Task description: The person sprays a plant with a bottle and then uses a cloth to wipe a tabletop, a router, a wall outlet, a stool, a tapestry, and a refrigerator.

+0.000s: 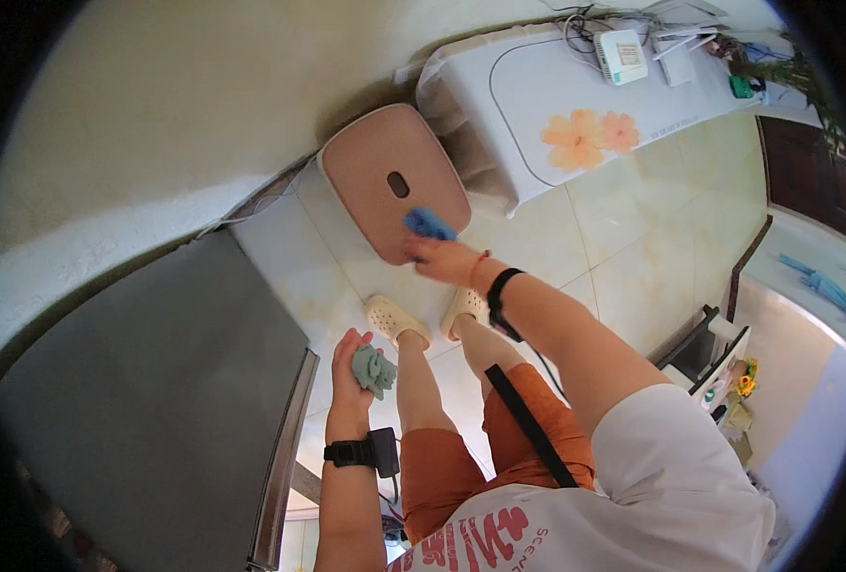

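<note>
Over the near edge of a pink plastic stool (375, 157) with an oval slot in its top, my right hand (449, 263) is closed on a blue cloth (429, 225). Motion blurs this hand and cloth, so I cannot tell whether the cloth presses on the stool top. Lower and to the left, my left hand (345, 374) holds a crumpled grey-green cloth (375, 372) in its fingers and palm, beside my leg and away from the stool.
A table with a white cloth (509, 124) stands beyond the stool to the right, bearing a white router box (619, 57) and cables. A large grey panel-topped unit (156, 381) fills the left. My cream clogs (396, 320) stand on the tiled floor just before the stool.
</note>
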`<state>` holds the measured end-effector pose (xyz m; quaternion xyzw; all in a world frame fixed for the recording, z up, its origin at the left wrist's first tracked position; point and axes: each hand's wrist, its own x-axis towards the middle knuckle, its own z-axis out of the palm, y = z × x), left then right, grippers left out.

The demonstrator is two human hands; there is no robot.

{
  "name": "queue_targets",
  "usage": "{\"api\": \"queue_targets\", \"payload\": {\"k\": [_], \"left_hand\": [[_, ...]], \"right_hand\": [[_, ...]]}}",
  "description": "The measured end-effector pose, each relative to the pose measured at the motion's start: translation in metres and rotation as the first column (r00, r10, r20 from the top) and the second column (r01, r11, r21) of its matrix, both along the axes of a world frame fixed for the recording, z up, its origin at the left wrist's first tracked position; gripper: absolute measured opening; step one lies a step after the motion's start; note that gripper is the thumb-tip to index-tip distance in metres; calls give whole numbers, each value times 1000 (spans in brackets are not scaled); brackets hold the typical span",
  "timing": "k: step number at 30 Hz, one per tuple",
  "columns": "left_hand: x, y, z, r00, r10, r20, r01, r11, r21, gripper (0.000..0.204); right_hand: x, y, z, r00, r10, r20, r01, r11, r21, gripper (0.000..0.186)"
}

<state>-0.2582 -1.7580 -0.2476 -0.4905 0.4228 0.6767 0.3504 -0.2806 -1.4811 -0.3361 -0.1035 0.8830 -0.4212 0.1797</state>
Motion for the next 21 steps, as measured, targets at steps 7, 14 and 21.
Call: {"api": "queue_targets", "payload": {"k": [7,14,21], "left_hand": [[-23,27,16,986,-120,-116,121,993,3,47],[-40,38,66,1000,-30,-2,30,998,62,44],[-59,0,141,977,84,-195,-39,974,222,43]], "right_hand": [[-11,77,-12,726,-688,8,620,658,428,42],[2,-6,37,743,-524,417,588,809,-30,30],[-13,-26,199,511,-346,787,760,609,-226,34]]}}
